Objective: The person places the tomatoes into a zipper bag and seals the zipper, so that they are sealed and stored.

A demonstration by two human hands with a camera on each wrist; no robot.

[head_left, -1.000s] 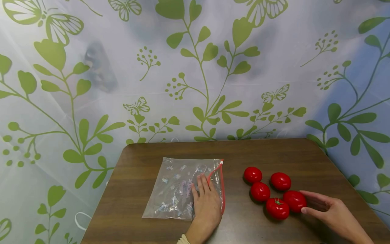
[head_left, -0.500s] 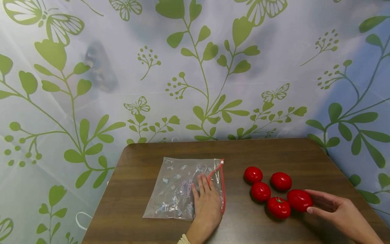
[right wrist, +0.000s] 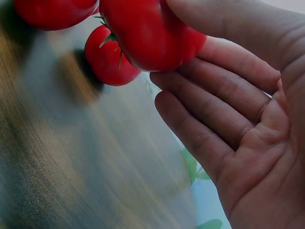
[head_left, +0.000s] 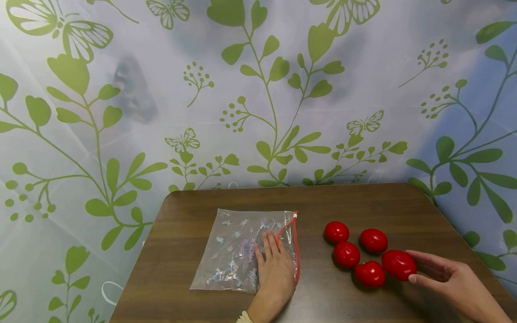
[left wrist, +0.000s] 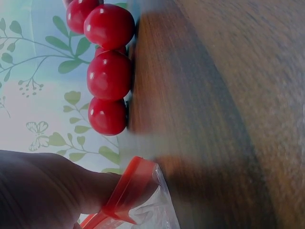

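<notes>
My left hand lies over the mouth of a clear printed zip bag, its fingers extended on top. In the left wrist view the thumb goes behind the red zip strip, gripping the upper layer folded back. At the right, my right hand holds a red tomato between thumb and fingers. Seen from the left wrist, that tomato looks raised above the table. Close beside it sits a tomato with its green stem mostly turned away.
Other tomatoes rest nearby on the brown wooden table: one at the far left, one in front of it and one at the back right. A leaf-patterned curtain hangs behind the table.
My right hand has drawn its tomato slightly to the right. The neighbouring tomato has rolled, so its green stem faces away. My left hand and the zip bag have stayed put.
</notes>
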